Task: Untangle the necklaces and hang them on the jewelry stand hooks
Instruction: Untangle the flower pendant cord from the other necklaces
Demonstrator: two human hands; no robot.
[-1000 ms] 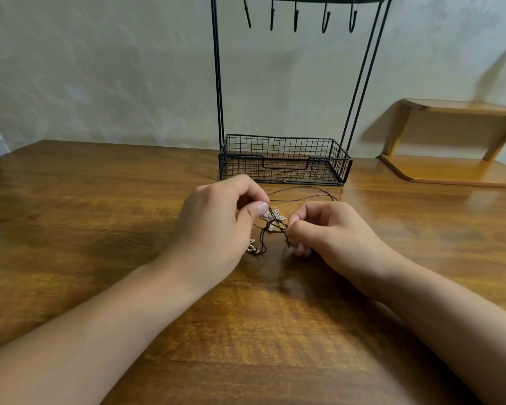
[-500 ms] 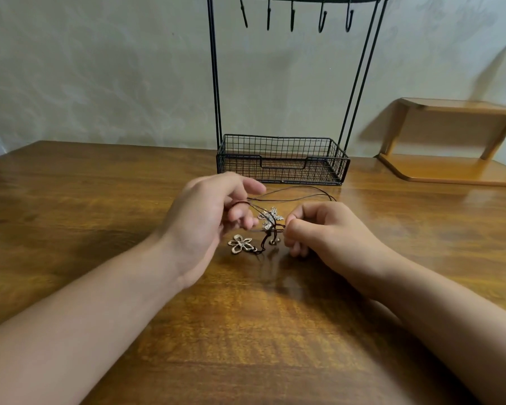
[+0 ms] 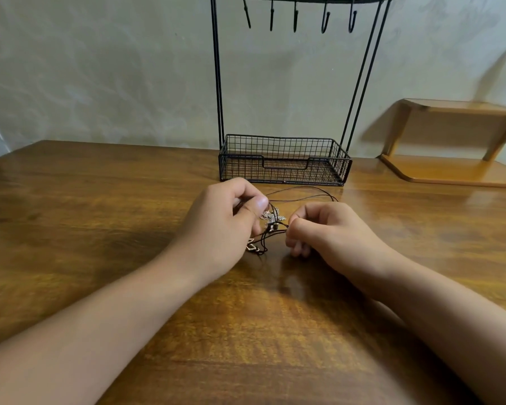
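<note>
Two bare forearms – no sleeves; hands bare, ringless.

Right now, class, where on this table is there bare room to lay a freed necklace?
Bare wood lies left of the left hand and between the right hand and the shelf. It is crowded between the hands, around the necklaces.

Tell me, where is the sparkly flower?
In the head view, the flower sits mid-table between the left hand and the right hand, tangled in the black cords, in front of the stand.
</note>
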